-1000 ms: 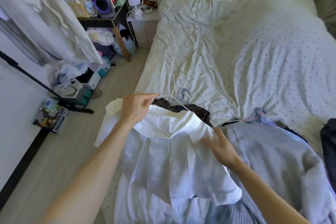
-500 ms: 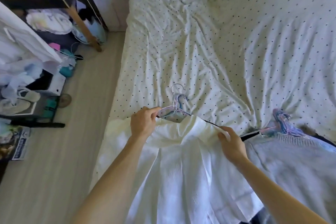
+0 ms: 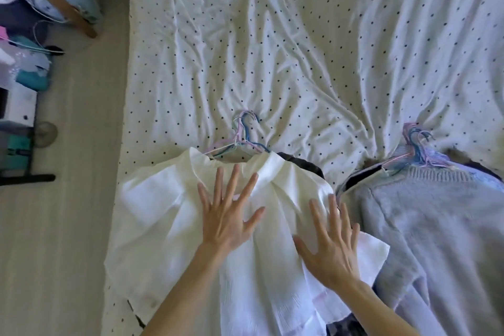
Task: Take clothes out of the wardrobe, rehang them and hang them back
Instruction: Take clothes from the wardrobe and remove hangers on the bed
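While the white blouse (image 3: 158, 215) lies flat on the bed (image 3: 272, 49), hangers (image 3: 241, 142) showing at its neck, smoothing likely works best stroking outward from the middle, without tugging the collar loose. Left hand (image 3: 227, 222) and right hand (image 3: 331, 249) rest flat on it, fingers straight and spread wide, gripping nothing; a grey sweater (image 3: 436, 226) lies just beside.

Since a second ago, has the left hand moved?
Yes. The left hand released the hangers and lies flat on the white garment, nearer the person.
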A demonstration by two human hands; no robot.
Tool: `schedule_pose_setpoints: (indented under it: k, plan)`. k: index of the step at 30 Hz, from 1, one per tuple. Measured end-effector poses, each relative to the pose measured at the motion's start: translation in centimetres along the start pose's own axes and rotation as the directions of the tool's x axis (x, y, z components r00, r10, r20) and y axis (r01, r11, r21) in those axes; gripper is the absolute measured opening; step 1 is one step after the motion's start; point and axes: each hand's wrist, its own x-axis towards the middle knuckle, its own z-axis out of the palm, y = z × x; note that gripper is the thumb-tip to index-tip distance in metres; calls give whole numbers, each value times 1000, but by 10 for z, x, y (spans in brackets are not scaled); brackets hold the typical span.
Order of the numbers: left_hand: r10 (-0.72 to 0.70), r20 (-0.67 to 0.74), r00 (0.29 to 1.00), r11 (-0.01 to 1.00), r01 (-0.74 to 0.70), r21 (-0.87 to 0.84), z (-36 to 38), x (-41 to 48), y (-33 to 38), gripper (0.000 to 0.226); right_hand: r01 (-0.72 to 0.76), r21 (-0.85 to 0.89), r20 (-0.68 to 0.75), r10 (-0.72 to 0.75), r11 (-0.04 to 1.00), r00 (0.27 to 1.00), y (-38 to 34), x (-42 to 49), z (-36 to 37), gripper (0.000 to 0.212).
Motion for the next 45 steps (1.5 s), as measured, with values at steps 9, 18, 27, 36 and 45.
schedule_pose_setpoints:
  k: [9,18,27,36,45]
  plan:
    - [-263,423,867,965,244,100,-2,4,17,79,-47,279,192,-7,959,981,22,-31,-49,70]
    - [86,389,917,996,-92,-2,-79,-34,188,62,-76,323,-114,119,943,986,138,-175,-165,50]
    - [590,198,783,805,-588,-78,-145,-126,499,62,-162,274,-496,284,948,820,303,-377,-267,38]
    - [918,112,379,387,-921,-55,-145,-256,808,57,-444,397,-716,574,803,397,476,-611,-301,37]
    - [984,130,-119,-102,-986,-132,-102,-422,996,55,-593,670,-610,786,446,-99,542,-792,-269,35]
